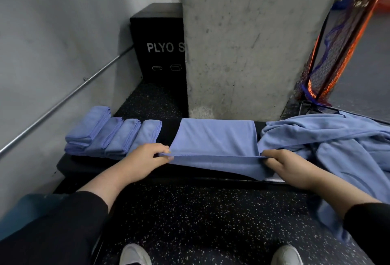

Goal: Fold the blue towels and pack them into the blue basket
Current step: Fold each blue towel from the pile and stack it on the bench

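Speckled black rubber gym floor [200, 222] down at 6 o'clock, with a low black bench [88, 166] running across just past it. Both hands are working the same blue towel [217, 138] spread on the bench at 12 o'clock: the left hand [145, 159] pinches its near-left corner and the right hand [289, 165] pinches the near-right corner, with the near edge drooping off the front. To fold this cleanly I'd say keep both corners level, lift together and lay them square on the far edge so it matches the others. At 10 o'clock sits a row of folded towels [111, 135], overlapping like shingles; at 2 o'clock is a rumpled pile of unfolded towels [337, 138]. Behind all that, a concrete pillar [253, 42], a black plyo box [160, 42] and a gray wall with a metal rail [63, 100]. Can't spot the blue basket anywhere.
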`<control>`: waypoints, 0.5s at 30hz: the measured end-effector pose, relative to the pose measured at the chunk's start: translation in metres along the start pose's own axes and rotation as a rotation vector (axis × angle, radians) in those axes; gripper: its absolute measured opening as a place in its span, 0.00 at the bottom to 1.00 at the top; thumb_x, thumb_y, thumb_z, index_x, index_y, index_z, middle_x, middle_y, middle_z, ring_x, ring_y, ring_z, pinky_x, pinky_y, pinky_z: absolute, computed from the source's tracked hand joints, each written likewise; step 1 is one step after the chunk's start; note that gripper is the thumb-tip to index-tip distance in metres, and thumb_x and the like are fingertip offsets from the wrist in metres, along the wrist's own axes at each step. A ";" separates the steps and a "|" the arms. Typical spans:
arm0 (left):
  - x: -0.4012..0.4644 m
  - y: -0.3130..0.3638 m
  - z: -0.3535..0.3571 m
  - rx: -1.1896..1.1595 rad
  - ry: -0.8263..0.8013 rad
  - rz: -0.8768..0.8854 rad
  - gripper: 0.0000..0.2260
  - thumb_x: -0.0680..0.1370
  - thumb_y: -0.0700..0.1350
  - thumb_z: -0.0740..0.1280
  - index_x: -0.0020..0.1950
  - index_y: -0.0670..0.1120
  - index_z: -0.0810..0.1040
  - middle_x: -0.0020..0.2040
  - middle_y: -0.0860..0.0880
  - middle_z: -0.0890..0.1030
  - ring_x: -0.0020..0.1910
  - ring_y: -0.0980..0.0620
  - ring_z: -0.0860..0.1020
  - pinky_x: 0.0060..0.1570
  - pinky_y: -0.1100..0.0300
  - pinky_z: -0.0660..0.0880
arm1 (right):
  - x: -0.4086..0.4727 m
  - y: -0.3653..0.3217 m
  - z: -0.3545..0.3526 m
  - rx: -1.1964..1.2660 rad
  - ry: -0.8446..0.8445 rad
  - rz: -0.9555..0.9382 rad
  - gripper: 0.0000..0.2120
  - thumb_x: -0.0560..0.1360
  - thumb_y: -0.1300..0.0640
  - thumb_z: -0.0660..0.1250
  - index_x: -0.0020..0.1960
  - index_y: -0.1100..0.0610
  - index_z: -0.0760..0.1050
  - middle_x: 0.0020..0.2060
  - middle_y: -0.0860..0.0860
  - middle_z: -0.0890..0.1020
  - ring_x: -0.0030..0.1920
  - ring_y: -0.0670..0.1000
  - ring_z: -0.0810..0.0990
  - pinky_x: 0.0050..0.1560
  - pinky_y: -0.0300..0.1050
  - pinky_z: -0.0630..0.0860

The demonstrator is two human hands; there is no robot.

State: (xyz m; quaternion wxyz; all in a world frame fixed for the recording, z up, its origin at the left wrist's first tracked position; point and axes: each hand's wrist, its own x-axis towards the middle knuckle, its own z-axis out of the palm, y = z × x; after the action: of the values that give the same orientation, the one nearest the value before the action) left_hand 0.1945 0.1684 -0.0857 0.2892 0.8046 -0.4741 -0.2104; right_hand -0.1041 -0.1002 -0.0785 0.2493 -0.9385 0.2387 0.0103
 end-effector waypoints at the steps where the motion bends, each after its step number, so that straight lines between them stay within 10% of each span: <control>1: -0.004 0.002 -0.002 -0.021 -0.030 -0.029 0.12 0.80 0.51 0.68 0.45 0.43 0.81 0.39 0.55 0.77 0.41 0.58 0.75 0.45 0.65 0.69 | -0.001 0.002 -0.002 0.039 -0.021 0.020 0.11 0.82 0.57 0.59 0.42 0.54 0.75 0.36 0.47 0.81 0.41 0.48 0.78 0.50 0.50 0.74; 4: -0.011 0.011 -0.003 -0.067 -0.124 -0.087 0.16 0.82 0.51 0.65 0.38 0.45 0.71 0.32 0.55 0.67 0.32 0.60 0.66 0.35 0.63 0.62 | -0.008 -0.001 -0.012 0.153 -0.115 0.107 0.13 0.81 0.57 0.60 0.37 0.56 0.72 0.30 0.43 0.74 0.34 0.45 0.71 0.44 0.46 0.72; 9: -0.011 0.012 0.000 -0.506 -0.327 -0.258 0.13 0.80 0.48 0.68 0.52 0.37 0.79 0.43 0.46 0.79 0.42 0.51 0.75 0.39 0.62 0.69 | -0.012 -0.016 -0.022 0.362 -0.200 0.251 0.12 0.79 0.60 0.62 0.37 0.59 0.69 0.28 0.49 0.67 0.28 0.46 0.64 0.31 0.38 0.65; 15: 0.035 0.017 -0.002 -0.352 0.110 -0.270 0.11 0.77 0.49 0.64 0.35 0.49 0.74 0.32 0.48 0.71 0.32 0.50 0.70 0.34 0.55 0.66 | 0.032 -0.017 -0.022 0.298 0.272 0.228 0.15 0.80 0.59 0.60 0.38 0.65 0.72 0.29 0.50 0.70 0.35 0.49 0.68 0.37 0.49 0.65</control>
State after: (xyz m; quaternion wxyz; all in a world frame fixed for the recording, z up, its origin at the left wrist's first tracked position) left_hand 0.2008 0.1318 -0.0756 0.4195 0.8083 -0.3016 -0.2825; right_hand -0.0706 -0.1119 -0.0562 0.3476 -0.8512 0.3733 -0.1237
